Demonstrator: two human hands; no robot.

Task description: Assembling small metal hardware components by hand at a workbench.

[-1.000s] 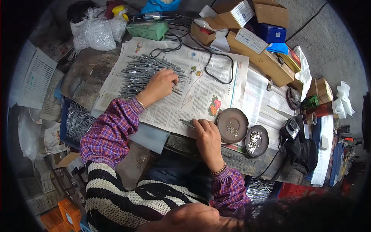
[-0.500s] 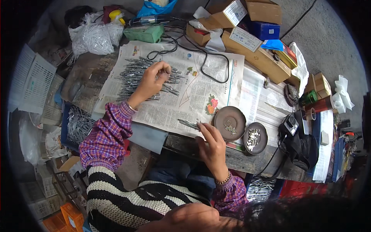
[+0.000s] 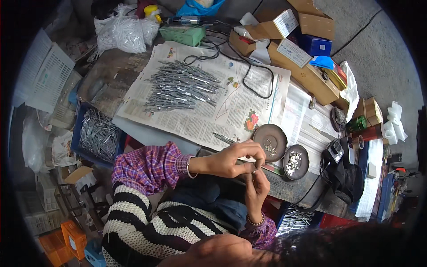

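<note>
My left hand [image 3: 238, 160] and my right hand [image 3: 257, 189] meet in front of the table's near edge, fingertips pinched together. Whatever lies between them is too small and too covered by the fingers to name. Just beyond, several slim grey metal pieces [image 3: 223, 138] lie near the newspaper's front edge. A large pile of similar thin metal pieces [image 3: 182, 86] spreads over the newspaper [image 3: 231, 113]. To the right of my hands stand two round dark dishes: one [image 3: 281, 133] holds small metal bits, the other [image 3: 304, 173] small shiny silvery parts.
A blue bin [image 3: 76, 138] of metal pieces stands at the left, another bin [image 3: 297, 220] below the table at right. A black cable [image 3: 272, 84] loops over the newspaper. Cardboard boxes [image 3: 307, 73] line the back right; a black device [image 3: 334, 151] sits right of the dishes.
My left hand has left the metal pile and come down right to my right hand. The right hand has moved off the pieces at the newspaper's edge toward me. The view has shifted slightly.
</note>
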